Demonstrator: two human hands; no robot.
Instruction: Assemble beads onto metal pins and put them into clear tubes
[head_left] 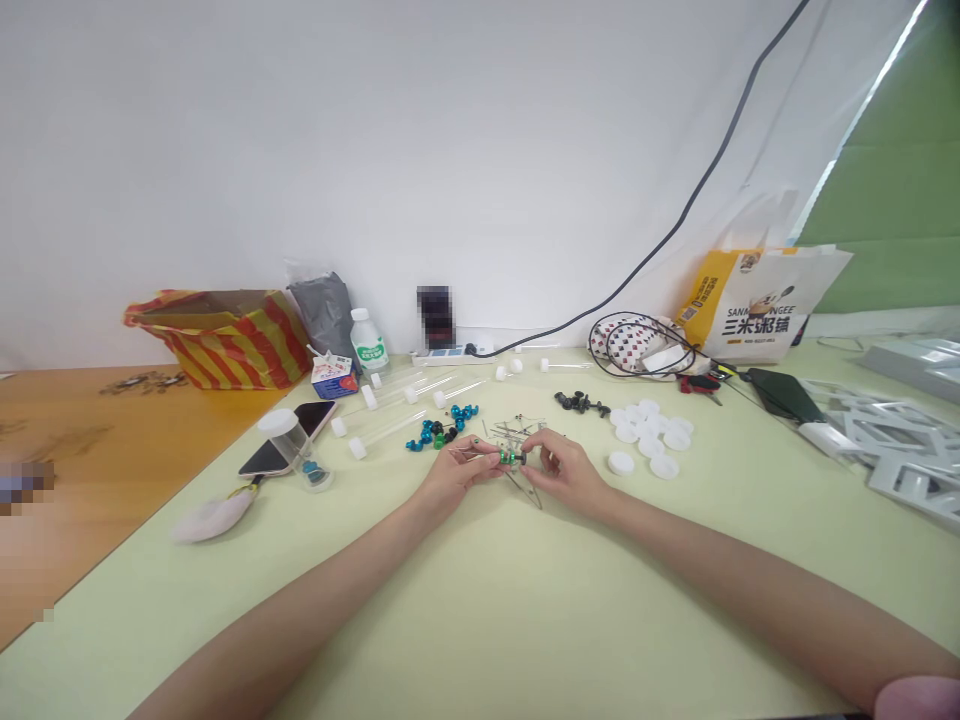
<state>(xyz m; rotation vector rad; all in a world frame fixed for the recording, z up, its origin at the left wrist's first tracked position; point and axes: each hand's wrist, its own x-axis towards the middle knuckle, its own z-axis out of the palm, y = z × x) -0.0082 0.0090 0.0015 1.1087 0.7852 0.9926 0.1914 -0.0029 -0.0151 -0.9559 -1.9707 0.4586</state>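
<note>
Near the middle of the green table, my left hand (459,472) pinches a small green metal part (507,457) with a thin rod reaching back over the fingers. A small dark piece (523,458) sits at the green part's right end, and the fingertips of my right hand (561,468) are closed on it. Thin metal rods (534,494) lie scattered beneath and behind both hands. Blue metal parts (426,430) lie left of them, mixed with a few green and black ones. Black parts (581,402) form a small pile behind my right hand.
White round caps (649,432) lie to the right. Clear tubes with white ends (397,432) and a clear jar (306,455) are on the left, beside a phone (262,458). A bottle (367,345), a striped bag (232,340) and a paper bag (761,305) stand behind.
</note>
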